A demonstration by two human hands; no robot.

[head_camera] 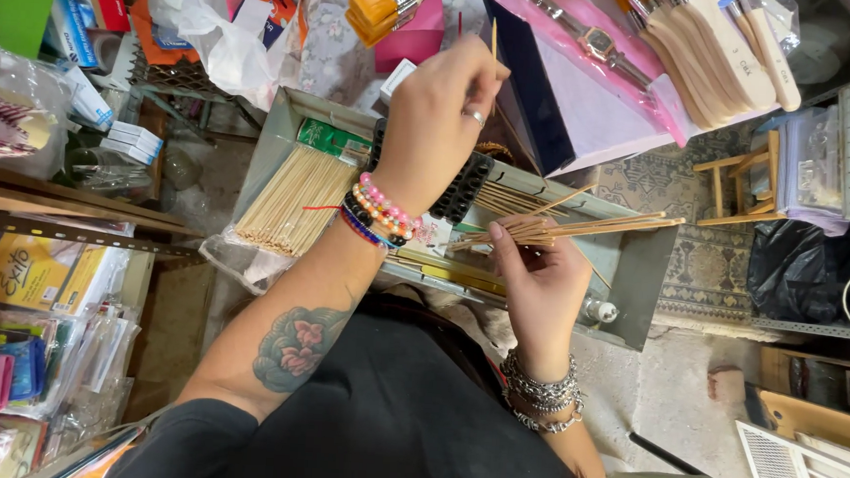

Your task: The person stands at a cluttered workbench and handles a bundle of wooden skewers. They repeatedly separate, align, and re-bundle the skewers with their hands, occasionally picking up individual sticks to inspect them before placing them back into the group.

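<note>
single stick: thin wooden stick (pixel 494 41) pinched in left-hand grip, standing up past the fingertips, long axis running away from the body.
left hand (pixel 441 114): grip closed tight, thumb + fingers on the stick's lower end; ring on one finger, bead bracelets (pixel 380 214) at wrist.
bundle: fan of sticks (pixel 581 227) held in right-hand grip, below & to the right of the left grip; long axes lie crosswise, tips pointing right, so approx. at right angles to the single stick.
right hand (pixel 539 289): grip closed round the bundle's near ends, loose enough that sticks splay; metal bangles (pixel 543 396) at wrist.
nearer hand: left is nearer the single stick (has it); right nearer the bundle.
under the grips: grey tray (pixel 641 270) w/ a black slotted block (pixel 462 188) just beneath the left wrist.
left of left grip: big tied stack of sticks (pixel 286 203) lying in the tray, well apart from both grips.
</note>
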